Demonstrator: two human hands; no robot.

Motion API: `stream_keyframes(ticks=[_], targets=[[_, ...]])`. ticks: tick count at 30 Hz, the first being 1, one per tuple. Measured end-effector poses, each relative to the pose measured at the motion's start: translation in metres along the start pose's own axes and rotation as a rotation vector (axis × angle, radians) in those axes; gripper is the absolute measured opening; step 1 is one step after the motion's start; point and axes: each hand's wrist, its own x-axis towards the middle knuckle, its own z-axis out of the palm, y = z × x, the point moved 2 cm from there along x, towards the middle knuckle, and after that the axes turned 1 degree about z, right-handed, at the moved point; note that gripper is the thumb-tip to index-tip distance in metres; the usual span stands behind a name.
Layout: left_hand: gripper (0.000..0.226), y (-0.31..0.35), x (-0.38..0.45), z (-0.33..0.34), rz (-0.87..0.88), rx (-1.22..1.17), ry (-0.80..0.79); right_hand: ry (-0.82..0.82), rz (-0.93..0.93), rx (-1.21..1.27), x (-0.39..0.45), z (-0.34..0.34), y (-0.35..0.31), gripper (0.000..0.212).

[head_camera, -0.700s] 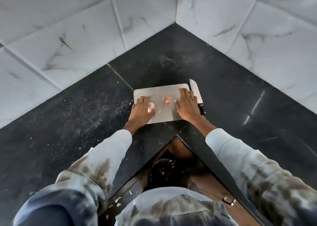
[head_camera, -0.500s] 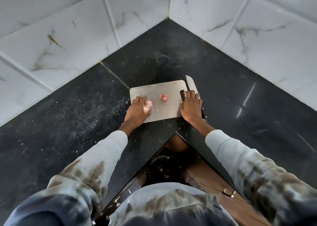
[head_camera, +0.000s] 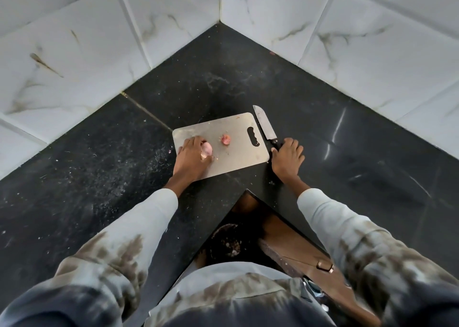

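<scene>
Black counter (head_camera: 99, 167), pale pink onion (head_camera: 207, 149)

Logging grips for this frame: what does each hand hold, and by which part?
The left hand holds the pink onion piece by its left side, on the cutting board. The right hand grips the knife by its black handle.

Right hand (head_camera: 286, 156) hides the knife handle (head_camera: 275, 142); left hand (head_camera: 191, 159) half-covers the pink bulb (head_camera: 207, 148).

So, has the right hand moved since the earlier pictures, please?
Yes: the right hand slid rightward off the cutting board onto the knife handle.
</scene>
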Motion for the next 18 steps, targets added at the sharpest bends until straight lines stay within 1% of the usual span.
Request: stream_keyframes(ticks=[2, 5, 10, 12, 15, 18], targets=[[0.056, 0.007, 0.002, -0.001, -0.034, -0.027, 0.017, -0.018, -0.019, -0.009, 0.006, 0.0, 0.0, 0.039], [0.058, 0.013, 0.005, 0.001, -0.047, 0.006, 0.003, -0.063, -0.018, 0.032, 0.013, 0.0, -0.001, 0.032], [0.059, 0.014, 0.005, 0.006, -0.102, -0.091, 0.038, -0.154, 0.028, 0.322, 0.012, 0.001, -0.011, 0.027], [0.058, 0.015, 0.003, 0.008, -0.1, -0.121, 0.053, -0.18, 0.025, 0.392, 0.008, -0.002, -0.021, 0.029], [0.056, 0.018, 0.001, 0.01, -0.085, -0.141, 0.085, -0.147, -0.082, 0.456, 0.002, -0.009, -0.041, 0.029], [0.052, 0.019, 0.0, 0.013, -0.097, -0.147, 0.11, -0.222, -0.227, 0.49, -0.01, -0.012, -0.066, 0.025]])
